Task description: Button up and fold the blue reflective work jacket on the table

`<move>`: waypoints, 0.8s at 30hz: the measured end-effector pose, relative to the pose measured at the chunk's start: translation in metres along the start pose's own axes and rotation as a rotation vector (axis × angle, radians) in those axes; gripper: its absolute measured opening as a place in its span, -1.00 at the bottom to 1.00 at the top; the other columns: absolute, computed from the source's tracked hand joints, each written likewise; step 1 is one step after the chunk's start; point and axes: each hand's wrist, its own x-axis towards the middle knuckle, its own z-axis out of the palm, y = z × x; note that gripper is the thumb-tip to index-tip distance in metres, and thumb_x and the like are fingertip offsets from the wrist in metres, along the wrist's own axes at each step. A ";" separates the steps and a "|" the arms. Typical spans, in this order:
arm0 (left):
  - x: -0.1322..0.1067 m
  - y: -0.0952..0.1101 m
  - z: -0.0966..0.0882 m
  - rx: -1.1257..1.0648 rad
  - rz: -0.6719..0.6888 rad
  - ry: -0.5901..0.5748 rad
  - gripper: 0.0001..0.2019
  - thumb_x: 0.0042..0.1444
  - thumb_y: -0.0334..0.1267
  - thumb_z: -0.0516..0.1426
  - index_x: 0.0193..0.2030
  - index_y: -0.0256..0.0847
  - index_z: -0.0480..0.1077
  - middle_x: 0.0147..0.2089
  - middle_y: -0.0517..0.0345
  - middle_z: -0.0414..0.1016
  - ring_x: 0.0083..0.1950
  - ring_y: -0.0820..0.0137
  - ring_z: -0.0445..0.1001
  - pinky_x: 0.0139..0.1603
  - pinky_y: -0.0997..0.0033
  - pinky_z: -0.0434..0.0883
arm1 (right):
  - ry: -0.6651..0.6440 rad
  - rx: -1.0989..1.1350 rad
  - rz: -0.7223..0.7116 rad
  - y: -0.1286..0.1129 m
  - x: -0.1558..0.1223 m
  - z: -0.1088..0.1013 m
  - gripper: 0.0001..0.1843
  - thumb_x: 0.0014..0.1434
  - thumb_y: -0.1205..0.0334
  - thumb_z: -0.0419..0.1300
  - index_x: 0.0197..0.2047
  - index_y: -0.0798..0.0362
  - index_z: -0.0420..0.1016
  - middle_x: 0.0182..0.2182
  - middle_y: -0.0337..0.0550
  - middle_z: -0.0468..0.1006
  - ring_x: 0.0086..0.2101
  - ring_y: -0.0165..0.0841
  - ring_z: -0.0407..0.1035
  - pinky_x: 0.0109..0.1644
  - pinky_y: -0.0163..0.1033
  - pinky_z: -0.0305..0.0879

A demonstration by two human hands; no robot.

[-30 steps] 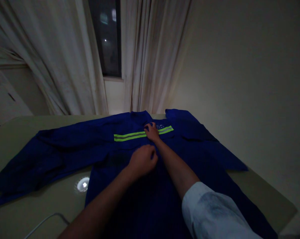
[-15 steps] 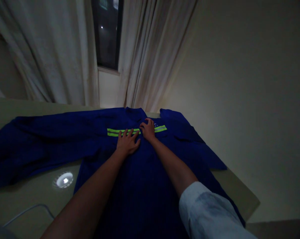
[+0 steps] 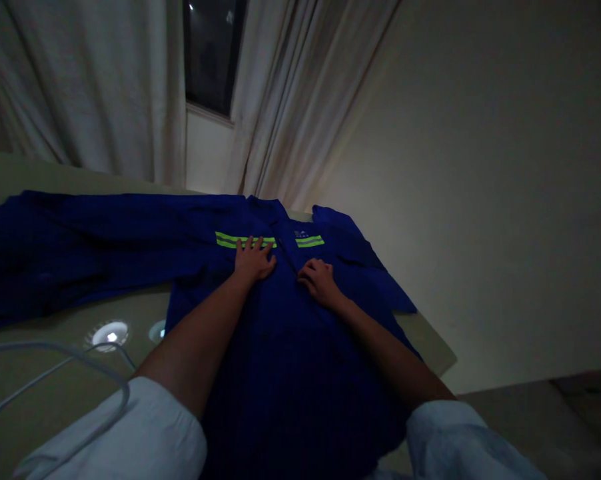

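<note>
**Hands resting on a blue work jacket [image 3: 285, 373]**

The jacket lies spread face-up on a pale counter [image 3: 45, 380], sleeves out. The left hand [image 3: 254, 260] sits on its chest, fingers [image 3: 245, 245] apart, touching a reflective yellow stripe [image 3: 225, 239]. The right hand [image 3: 319, 281] lies near the front centre, fingers curled together; whether they pinch the cloth cannot be told.

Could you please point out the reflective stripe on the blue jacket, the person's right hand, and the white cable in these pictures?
Yellow-green reflective stripe [image 3: 225, 239]: head view, on the stripe's left end.
Right hand [image 3: 319, 281]: head view, on the back of the hand.
White cable [image 3: 30, 345]: head view, on the top of its loop.
</note>
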 end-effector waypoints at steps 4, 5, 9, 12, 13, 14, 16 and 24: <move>0.000 -0.002 0.000 0.010 0.009 -0.016 -0.31 0.40 0.15 -0.19 0.57 -0.01 0.13 0.63 0.00 0.03 0.62 -0.13 -0.11 0.53 -0.36 -0.25 | -0.051 0.052 0.041 -0.015 -0.083 -0.030 -0.90 0.41 0.31 0.23 -0.06 -0.02 0.58 -0.02 -0.06 0.50 0.03 -0.19 0.34 0.15 -0.03 0.09; 0.000 -0.003 0.000 0.014 0.011 -0.020 -0.31 0.40 0.15 -0.19 0.57 -0.02 0.12 0.63 -0.01 0.02 0.62 -0.14 -0.12 0.53 -0.37 -0.25 | -0.060 0.065 0.057 -0.020 -0.102 -0.036 -0.90 0.41 0.31 0.23 -0.07 -0.03 0.57 -0.02 -0.06 0.50 0.03 -0.19 0.35 0.14 -0.03 0.11; 0.002 -0.004 0.000 0.034 0.022 -0.034 -0.30 0.40 0.16 -0.20 0.58 -0.04 0.11 0.63 -0.05 0.01 0.62 -0.18 -0.11 0.51 -0.41 -0.25 | -0.069 0.064 0.113 -0.040 -0.170 -0.052 -0.88 0.39 0.35 0.21 -0.07 -0.04 0.54 -0.03 -0.06 0.51 -0.01 -0.17 0.36 0.09 -0.02 0.16; 0.000 -0.004 -0.002 0.045 0.033 -0.034 -0.31 0.40 0.16 -0.20 0.57 -0.04 0.12 0.63 -0.07 0.02 0.61 -0.20 -0.08 0.50 -0.43 -0.20 | -0.067 0.029 0.095 -0.052 -0.214 -0.059 -0.84 0.37 0.38 0.20 -0.08 -0.06 0.54 -0.04 -0.05 0.52 -0.05 -0.16 0.36 0.03 -0.02 0.19; -0.001 -0.004 -0.003 0.047 0.037 -0.032 -0.31 0.40 0.16 -0.19 0.57 -0.04 0.13 0.62 -0.08 0.03 0.60 -0.21 -0.06 0.49 -0.44 -0.18 | -0.071 0.021 0.080 -0.055 -0.227 -0.061 -0.83 0.37 0.39 0.19 -0.08 -0.06 0.53 -0.04 -0.06 0.53 -0.06 -0.16 0.36 0.01 -0.03 0.19; -0.002 -0.004 -0.004 0.048 0.043 -0.027 -0.31 0.40 0.15 -0.18 0.56 -0.06 0.15 0.62 -0.10 0.05 0.60 -0.22 -0.04 0.48 -0.44 -0.15 | -0.079 0.016 0.067 -0.057 -0.240 -0.064 -0.83 0.37 0.40 0.18 -0.08 -0.06 0.52 -0.05 -0.06 0.53 -0.07 -0.17 0.36 0.00 -0.03 0.19; -0.005 -0.002 -0.011 0.048 0.056 -0.004 -0.33 0.41 0.10 -0.17 0.54 -0.15 0.18 0.59 -0.17 0.10 0.58 -0.24 0.00 0.47 -0.45 -0.12 | -0.102 0.015 0.050 -0.061 -0.262 -0.066 -0.81 0.38 0.43 0.15 -0.07 -0.05 0.50 -0.06 -0.06 0.53 -0.09 -0.19 0.35 -0.01 -0.04 0.19; -0.080 0.069 -0.053 0.057 0.259 0.046 -0.46 0.37 -0.32 -0.12 0.42 -0.25 0.34 0.41 -0.15 0.40 0.37 0.02 0.34 0.34 -0.05 0.29 | 0.042 0.068 -0.014 -0.059 -0.292 -0.033 -0.84 0.36 0.44 0.15 -0.06 0.01 0.44 -0.14 -0.08 0.55 -0.12 -0.23 0.40 0.01 -0.06 0.19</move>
